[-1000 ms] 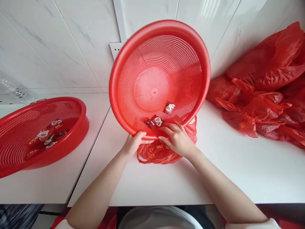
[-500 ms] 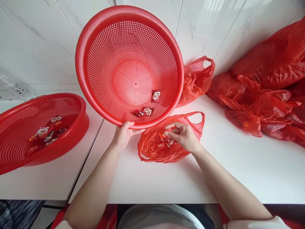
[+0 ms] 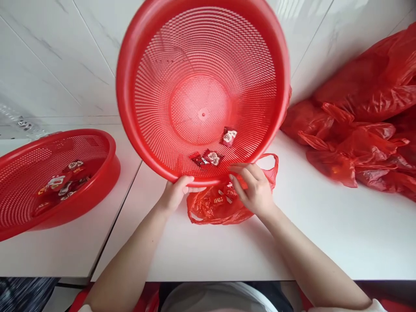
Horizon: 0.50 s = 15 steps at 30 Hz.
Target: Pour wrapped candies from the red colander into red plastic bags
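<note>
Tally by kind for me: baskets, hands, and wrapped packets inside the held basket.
Baskets: 2 (held basket, left basket)
Hands: 2 (left hand, right hand)
Wrapped packets in the held basket: 3
Total: 7
Packets in the left basket overlap too much to count, so they are left out.
</note>
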Motion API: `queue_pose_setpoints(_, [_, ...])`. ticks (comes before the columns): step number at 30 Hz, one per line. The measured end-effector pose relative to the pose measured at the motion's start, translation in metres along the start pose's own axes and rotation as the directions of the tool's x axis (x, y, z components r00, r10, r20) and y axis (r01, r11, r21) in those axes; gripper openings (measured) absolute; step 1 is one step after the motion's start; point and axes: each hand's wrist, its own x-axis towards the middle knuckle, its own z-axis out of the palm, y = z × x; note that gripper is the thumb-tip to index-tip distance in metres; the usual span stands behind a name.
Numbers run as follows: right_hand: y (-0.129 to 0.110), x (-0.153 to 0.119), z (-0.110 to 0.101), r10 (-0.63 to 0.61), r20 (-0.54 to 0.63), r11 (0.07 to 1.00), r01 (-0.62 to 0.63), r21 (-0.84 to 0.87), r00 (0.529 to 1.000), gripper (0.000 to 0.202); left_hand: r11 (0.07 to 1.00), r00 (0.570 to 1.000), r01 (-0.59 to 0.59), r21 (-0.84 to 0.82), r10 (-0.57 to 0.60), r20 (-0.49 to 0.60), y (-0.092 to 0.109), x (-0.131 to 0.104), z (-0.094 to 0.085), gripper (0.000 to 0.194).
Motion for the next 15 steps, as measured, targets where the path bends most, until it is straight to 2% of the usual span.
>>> queue_pose_setpoints(3, [-0.001,0.001,0.000,-0.044,0.140,0.987,0.065,-0.148,0.989,0.053,0.995,0.992,0.094,0.041,-0.097,0.085,-0.008,-0.009,0.008,0.027])
queue_pose_setpoints(6, [0.005,0.001,0.001,-0.090,0.338,0.980,0.143,-0.136,0.937,0.076,0.990,0.986,0.127,0.053,-0.132,0.104,-0.013,-0.013,0.013,0.021])
queue_pose_setpoints(9, [0.009,0.001,0.001,-0.131,0.415,0.986,0.160,-0.037,0.900,0.068,0.994,0.995,0.093,0.050,-0.095,0.042,-0.012,-0.010,0.012,0.018])
queue_pose_setpoints(12, [0.009,0.001,0.000,-0.139,0.391,0.990,0.143,0.019,0.910,0.055,0.996,0.996,0.095,-0.005,-0.095,-0.003,-0.008,-0.004,0.008,0.017])
queue_pose_setpoints(15, [0.006,0.002,0.000,-0.134,0.334,0.990,0.112,0.085,0.933,0.041,0.990,0.990,0.126,-0.070,-0.130,-0.057,-0.007,0.000,0.005,0.007])
